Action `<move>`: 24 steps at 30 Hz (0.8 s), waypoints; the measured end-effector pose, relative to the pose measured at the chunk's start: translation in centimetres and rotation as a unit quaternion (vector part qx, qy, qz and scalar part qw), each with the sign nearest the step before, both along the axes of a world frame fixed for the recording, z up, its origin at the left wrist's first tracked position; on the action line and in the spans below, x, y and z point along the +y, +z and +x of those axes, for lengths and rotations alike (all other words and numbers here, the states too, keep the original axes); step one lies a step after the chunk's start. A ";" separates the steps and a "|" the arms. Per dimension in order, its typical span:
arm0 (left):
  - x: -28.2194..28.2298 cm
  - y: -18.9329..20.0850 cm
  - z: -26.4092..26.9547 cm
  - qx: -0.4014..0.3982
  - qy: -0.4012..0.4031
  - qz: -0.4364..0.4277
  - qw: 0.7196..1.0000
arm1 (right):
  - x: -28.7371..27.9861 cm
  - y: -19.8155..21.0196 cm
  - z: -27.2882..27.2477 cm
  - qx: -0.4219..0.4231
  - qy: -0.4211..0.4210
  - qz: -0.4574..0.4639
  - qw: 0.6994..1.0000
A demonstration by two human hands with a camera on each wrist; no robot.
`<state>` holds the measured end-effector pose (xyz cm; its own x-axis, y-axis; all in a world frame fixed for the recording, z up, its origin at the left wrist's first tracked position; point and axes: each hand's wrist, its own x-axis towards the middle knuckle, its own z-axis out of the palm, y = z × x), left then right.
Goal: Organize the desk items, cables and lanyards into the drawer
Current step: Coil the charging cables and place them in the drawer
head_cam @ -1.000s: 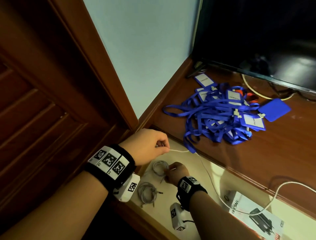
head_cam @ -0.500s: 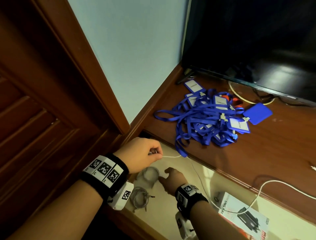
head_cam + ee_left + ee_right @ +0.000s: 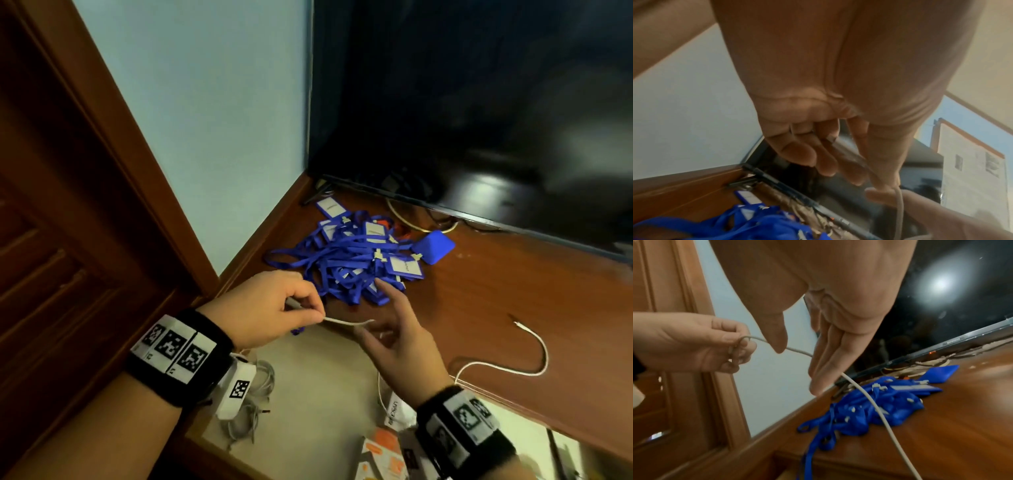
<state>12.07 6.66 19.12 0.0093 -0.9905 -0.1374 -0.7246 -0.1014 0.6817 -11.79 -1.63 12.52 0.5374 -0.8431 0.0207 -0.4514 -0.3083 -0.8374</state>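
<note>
My left hand (image 3: pixel 308 308) pinches one end of a white cable (image 3: pixel 346 322) above the drawer's back edge. The cable runs right across the straight fingers of my right hand (image 3: pixel 383 318), drops toward the drawer, then loops over the desk top (image 3: pixel 496 308) to its plug (image 3: pixel 518 324). In the right wrist view the right hand (image 3: pixel 797 369) has its thumb apart from the fingers, with the cable (image 3: pixel 879 415) passing behind them. In the left wrist view the left hand (image 3: pixel 859 170) curls round the cable (image 3: pixel 900 207). A tangle of blue lanyards (image 3: pixel 349 263) with badge holders lies on the desk beyond both hands.
The open drawer (image 3: pixel 325 383) below holds coiled grey cables (image 3: pixel 253 411) at its left and boxes (image 3: pixel 383 455) at the front. A black TV (image 3: pixel 479 102) stands at the back of the desk, cords beneath it. A wooden door frame (image 3: pixel 102 137) borders the left.
My right hand has left the coiled cables in the drawer and risen with fingers spread under the white cable. My left hand has lifted slightly, still pinching the cable end.
</note>
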 end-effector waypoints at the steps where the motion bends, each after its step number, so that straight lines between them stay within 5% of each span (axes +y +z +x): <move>1: -0.3 0.7 -0.6 0.000 -0.008 -0.014 1.000 | -0.5 0.7 -0.2 0.005 0.022 -0.003 1.000; 4: -1.0 2.5 -1.8 0.001 -0.013 -0.043 0.999 | -1.7 2.4 -1.2 -0.007 0.043 0.013 0.999; 9: -1.6 3.4 -3.7 0.038 0.008 -0.061 0.997 | -2.5 7.0 -3.6 -0.226 -0.040 0.111 0.967; 13: -2.1 3.8 -6.0 0.081 -0.028 -0.057 0.995 | -3.2 11.2 -5.2 -0.319 -0.047 0.123 0.939; 18: -5.4 5.4 -8.0 0.116 0.032 -0.144 0.982 | -4.1 16.9 -6.7 -0.311 0.010 0.139 0.940; 24: -10.2 9.5 -14.1 0.150 -0.122 -0.084 0.977 | -4.3 22.3 -9.1 -0.227 0.027 0.058 0.972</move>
<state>-2.04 -3.58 28.66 -0.2465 -0.9668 0.0681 -0.4775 0.1822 0.8595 -20.93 -5.95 34.80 0.5392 -0.8242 0.1732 -0.0121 -0.2132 -0.9769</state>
